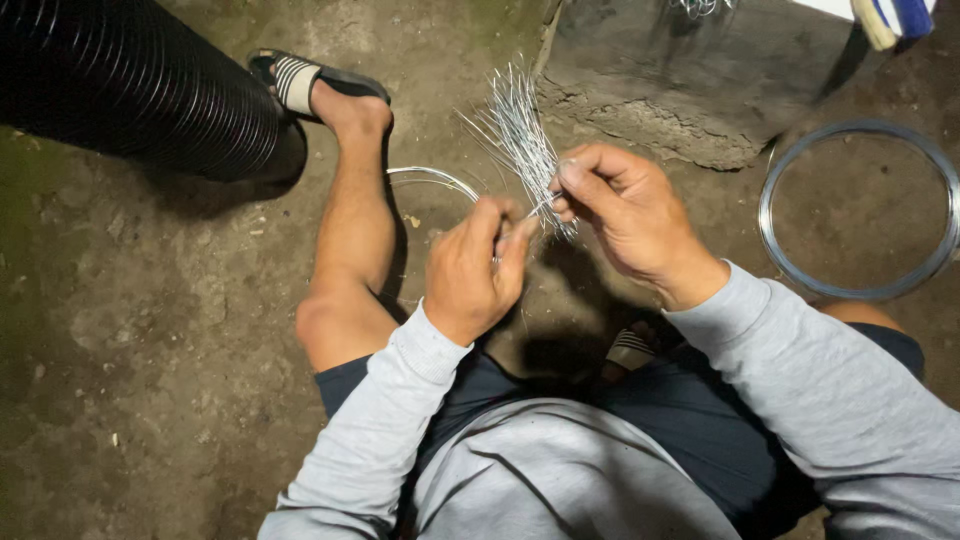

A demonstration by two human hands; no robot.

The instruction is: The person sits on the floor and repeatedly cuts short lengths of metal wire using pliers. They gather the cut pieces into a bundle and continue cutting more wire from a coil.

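The person sits on the dirt floor (150, 330), and both hands meet above it near the centre of the scene. The left hand (470, 270) is clenched around the lower end of a bundle of short wires (520, 135) that fans out to the far side. The right hand (625, 215) pinches one wire of the bundle between thumb and fingers (572, 172). A wire coil (770, 235) lies on the right, and a black ribbed pipe (130, 80) lies far left.

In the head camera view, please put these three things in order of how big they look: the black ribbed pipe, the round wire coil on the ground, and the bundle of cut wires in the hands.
1. Black ribbed pipe, cut off by the frame.
2. Round wire coil.
3. Bundle of cut wires, held by the left hand and right hand.
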